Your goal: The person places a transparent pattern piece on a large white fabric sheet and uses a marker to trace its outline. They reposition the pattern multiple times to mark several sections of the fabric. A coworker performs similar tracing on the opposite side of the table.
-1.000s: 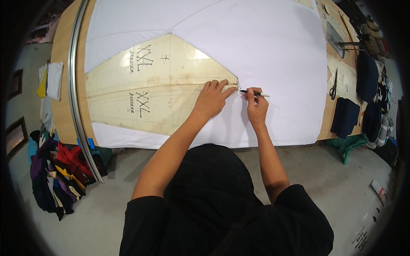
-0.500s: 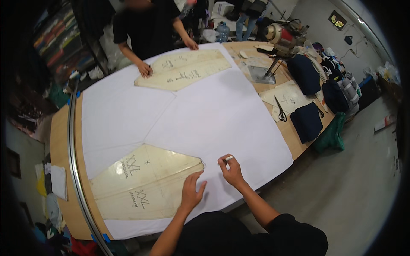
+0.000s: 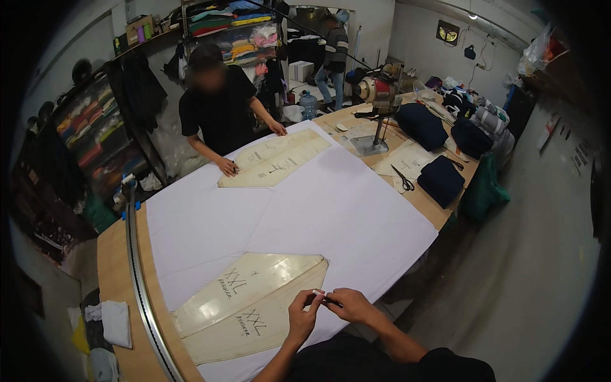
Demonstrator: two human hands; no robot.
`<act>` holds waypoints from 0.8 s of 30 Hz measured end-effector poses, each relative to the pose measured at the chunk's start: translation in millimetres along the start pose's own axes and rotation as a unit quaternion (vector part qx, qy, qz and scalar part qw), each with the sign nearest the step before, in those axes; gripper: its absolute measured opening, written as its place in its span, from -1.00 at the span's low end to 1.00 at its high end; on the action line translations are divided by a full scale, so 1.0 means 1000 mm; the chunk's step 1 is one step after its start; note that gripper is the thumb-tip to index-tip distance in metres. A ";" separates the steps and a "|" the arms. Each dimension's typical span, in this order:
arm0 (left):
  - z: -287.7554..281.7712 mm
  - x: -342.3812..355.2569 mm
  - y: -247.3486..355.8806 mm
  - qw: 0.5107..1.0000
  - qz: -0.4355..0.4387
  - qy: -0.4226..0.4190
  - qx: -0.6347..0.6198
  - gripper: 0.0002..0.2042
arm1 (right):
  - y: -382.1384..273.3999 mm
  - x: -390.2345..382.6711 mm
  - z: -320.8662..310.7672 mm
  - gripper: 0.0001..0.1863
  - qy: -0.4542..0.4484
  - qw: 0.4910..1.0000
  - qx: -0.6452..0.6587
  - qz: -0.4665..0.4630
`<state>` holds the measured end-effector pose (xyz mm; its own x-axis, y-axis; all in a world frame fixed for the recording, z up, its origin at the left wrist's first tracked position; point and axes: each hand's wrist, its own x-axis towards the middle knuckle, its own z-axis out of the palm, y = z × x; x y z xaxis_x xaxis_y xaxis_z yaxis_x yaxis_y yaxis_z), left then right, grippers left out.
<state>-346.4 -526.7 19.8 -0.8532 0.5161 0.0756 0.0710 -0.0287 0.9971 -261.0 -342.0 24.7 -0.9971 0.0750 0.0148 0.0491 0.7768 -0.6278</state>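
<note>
While black handwriting marks the nearer cream template, the left grip and right grip pinch one pen.

Pale grey painted walls rise at the far side, beneath a small, bright white ceiling light at far right. Tall dark shelving stands left; smooth grey floor stretches right of the light-brown wooden tabletop.

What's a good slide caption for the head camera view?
Left hand and right hand hold a pen; pale templates lie on white fabric.
</note>
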 end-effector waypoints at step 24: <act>-0.111 -0.096 0.053 0.934 -0.103 0.023 -0.340 -0.67 | -0.185 -0.059 0.044 -0.74 0.248 0.894 0.372 -0.004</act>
<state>-318.1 -672.9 66.4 -0.8350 0.5335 -0.1350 -0.4295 -0.4784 0.7659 -214.3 -517.6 106.2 -0.8391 0.4832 0.2500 -0.1952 0.1615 -0.9674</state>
